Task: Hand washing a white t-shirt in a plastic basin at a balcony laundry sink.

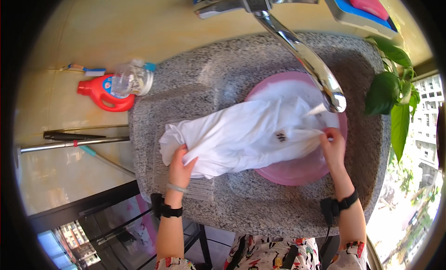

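A wet white cloth garment (230,137) with a small dark mark lies from the ribbed washboard part of a speckled stone sink (223,214) into a round pink basin (289,174). My left hand (181,165) pinches the garment's edge on the washboard part. Over the basin's right side, my right hand (332,148) grips another edge of the cloth between thumb and fingers. Sudsy water shows in the basin. A chrome faucet (299,54) reaches over it, and water appears to run from its spout onto the cloth.
On the sink's left rim side are a red detergent bottle (122,104), a clear plastic jar (134,78) and a brush (94,71). Long poles (87,141) stand at the left. A leafy plant (383,92) hangs at the right, below a holder with a pink item (367,3).
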### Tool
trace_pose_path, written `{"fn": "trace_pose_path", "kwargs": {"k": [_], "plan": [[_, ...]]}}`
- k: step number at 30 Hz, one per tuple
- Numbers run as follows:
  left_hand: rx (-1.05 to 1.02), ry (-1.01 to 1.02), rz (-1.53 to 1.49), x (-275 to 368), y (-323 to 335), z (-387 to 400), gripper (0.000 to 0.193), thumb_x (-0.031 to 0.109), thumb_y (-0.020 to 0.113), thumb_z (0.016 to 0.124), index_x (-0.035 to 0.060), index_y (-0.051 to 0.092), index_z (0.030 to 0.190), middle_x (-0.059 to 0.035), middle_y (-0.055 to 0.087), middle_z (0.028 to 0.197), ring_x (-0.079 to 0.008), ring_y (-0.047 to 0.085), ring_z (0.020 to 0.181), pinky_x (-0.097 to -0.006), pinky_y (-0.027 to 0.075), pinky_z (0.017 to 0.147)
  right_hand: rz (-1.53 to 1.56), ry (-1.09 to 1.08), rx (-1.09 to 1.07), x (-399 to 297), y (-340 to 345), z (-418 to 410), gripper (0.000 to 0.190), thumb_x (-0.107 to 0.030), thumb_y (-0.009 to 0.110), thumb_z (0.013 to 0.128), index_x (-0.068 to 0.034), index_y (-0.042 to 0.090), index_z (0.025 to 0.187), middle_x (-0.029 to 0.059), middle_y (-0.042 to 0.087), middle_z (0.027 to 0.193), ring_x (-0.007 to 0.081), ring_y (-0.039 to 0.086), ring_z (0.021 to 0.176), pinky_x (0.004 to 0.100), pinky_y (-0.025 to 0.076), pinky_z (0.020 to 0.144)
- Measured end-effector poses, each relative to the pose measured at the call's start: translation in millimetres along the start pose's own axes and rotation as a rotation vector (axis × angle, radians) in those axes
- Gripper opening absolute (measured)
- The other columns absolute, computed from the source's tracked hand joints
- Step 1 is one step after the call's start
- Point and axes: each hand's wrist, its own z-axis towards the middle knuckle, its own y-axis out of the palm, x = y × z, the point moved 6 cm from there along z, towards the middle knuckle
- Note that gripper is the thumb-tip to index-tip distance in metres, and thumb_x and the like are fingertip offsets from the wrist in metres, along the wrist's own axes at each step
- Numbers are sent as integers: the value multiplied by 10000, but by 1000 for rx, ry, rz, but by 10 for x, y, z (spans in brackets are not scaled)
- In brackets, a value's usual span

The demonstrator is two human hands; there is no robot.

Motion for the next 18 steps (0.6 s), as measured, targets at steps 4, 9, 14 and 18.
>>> {"fn": "trace_pose_path", "kwargs": {"k": [4,9,14,18], "plan": [[128,212,153,269,128,-141,478,177,735,688,-5,500,1062,-247,389,1290,-399,401,1150,-424,364,928,-421,-384,60,-404,185,-180,602,-51,619,692,-88,403,1253,149,396,1273,339,417,1131,438,388,912],[74,180,449,290,343,-186,545,178,737,666,12,484,1119,-271,356,1302,-443,392,1123,-441,352,938,-564,-666,-185,-999,829,-288,801,-52,685,619,-167,346,1336,102,403,1255,361,388,1147,467,393,898],[216,236,11,641,525,-223,289,-42,600,679,-5,522,955,-164,517,1087,-338,509,1011,-391,416,861,-484,-220,-541,-384,1158,57,531,-147,646,718,-101,464,1215,116,547,1067,268,544,922,390,430,877],[172,451,-317,1459,536,-392,252,-38,626,682,15,521,904,-156,517,1100,-311,525,1001,-361,422,847,397,211,-599,-254,645,-103,380,-143,513,822,-30,488,1184,130,577,1046,243,578,903,359,461,817]]}}
